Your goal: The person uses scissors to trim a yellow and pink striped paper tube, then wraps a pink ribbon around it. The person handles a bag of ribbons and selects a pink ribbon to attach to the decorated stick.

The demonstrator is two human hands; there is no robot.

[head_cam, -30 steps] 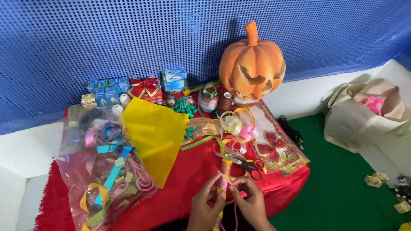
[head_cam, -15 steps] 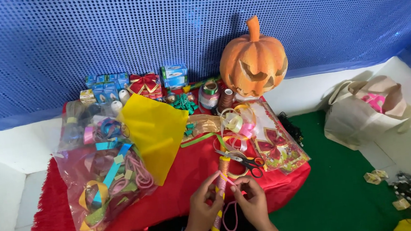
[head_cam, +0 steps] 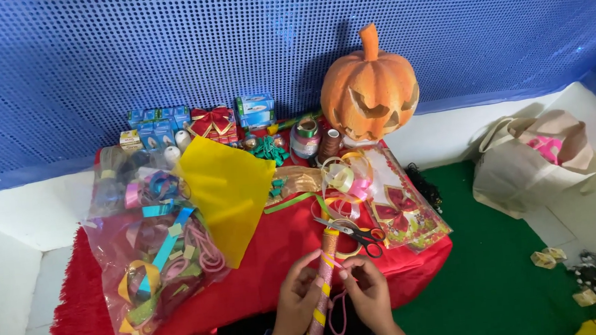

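Here, both hands grip a ribbon-wrapped stick point(head_cam: 321, 285) at the red counter's point(head_cam: 269, 260) near edge.
Left hand point(head_cam: 295, 306) and right hand point(head_cam: 367, 297) pinch pink ribbon point(head_cam: 332, 261) against it; scissors point(head_cam: 353, 232) lie just beyond.

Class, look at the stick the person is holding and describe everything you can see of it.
The stick is long and slim, wound in a spiral of yellow, pink and orange ribbon, with a glittery reddish top end. It lies nearly upright in the view, leaning slightly right, its top by the scissors on the red cloth. The left hand and right hand pinch it mid-length, at a loose pink ribbon strip. A pink loop hangs beside it. Its lower end leaves the frame.
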